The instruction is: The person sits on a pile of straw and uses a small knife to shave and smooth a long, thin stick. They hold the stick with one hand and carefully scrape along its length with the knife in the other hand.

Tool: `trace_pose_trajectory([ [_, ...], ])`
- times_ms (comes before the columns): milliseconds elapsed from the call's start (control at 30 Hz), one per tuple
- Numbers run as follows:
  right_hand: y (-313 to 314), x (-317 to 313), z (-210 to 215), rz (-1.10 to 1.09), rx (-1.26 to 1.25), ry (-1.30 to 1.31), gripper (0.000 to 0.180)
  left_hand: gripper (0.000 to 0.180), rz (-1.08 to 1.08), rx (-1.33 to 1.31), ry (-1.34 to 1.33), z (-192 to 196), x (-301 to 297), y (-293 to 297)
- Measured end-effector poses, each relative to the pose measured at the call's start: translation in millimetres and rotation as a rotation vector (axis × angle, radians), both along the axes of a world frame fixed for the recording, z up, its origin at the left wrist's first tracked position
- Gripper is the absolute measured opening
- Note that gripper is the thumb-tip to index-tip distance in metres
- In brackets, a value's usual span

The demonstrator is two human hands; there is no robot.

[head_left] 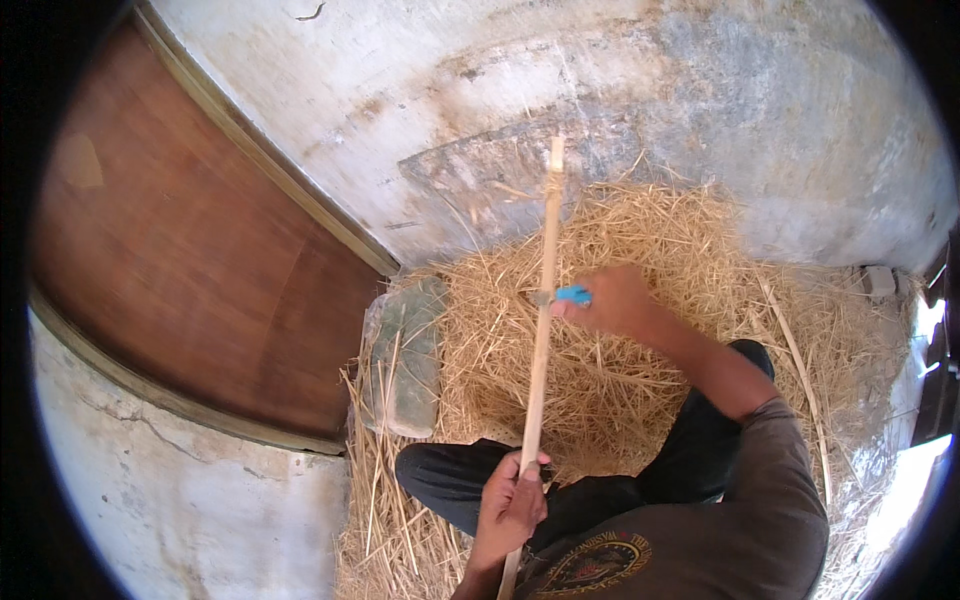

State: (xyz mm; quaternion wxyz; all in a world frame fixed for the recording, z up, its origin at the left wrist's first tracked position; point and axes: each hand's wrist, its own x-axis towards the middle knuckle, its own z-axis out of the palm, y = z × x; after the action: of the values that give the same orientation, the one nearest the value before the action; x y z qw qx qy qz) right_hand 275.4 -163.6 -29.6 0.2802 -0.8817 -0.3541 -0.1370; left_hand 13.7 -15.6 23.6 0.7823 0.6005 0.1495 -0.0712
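Observation:
A long pale wooden stick (536, 400) slants up from my lap, its far end raised in front of the wall. My left hand (512, 507) is wrapped round its lower part, near my knee. Higher up, my right hand (612, 298) is closed on a small blue-handled knife (574, 295), seen slightly blurred. The knife's greyish front end meets the stick from the right; its exact shape is hard to make out. Near the stick's top, a strand of straw-coloured fibre (554, 183) is wound around it, with a loose end sticking out leftward.
I sit cross-legged on a thick heap of straw (650, 385). A flat greenish-grey stone slab (408, 360) lies at left, beside a brown wooden door (220, 240). The stained whitewashed wall (760, 130) rises ahead. Another thin stick (795, 360) and a small grey block (880, 282) are at right.

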Motion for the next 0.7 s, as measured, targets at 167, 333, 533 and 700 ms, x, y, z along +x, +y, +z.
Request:
trace_pose_trajectory([
  [167, 16.8, -22.8, 26.4, 0.124, -0.251, 0.129, 0.068, 0.019, 0.026, 0.154, -0.020, -3.1, -14.4, -3.3],
  [333, 13.6, -6.5, -3.3, 0.085, -0.130, -0.001, 0.063, 0.018, 0.012, 0.059, -0.020, -4.3, -13.4, 1.0],
  [533, -20.2, 103.2, -2.5, -0.373, -0.255, 0.268, 0.078, 0.019, -0.077, 0.227, 0.033, -11.0, -20.1, -4.0],
  [700, -20.3, 100.1, -5.1, -0.397, -0.164, 0.072, 0.085, 0.020, -0.069, 0.213, -0.015, -17.2, -23.9, -0.5],
])
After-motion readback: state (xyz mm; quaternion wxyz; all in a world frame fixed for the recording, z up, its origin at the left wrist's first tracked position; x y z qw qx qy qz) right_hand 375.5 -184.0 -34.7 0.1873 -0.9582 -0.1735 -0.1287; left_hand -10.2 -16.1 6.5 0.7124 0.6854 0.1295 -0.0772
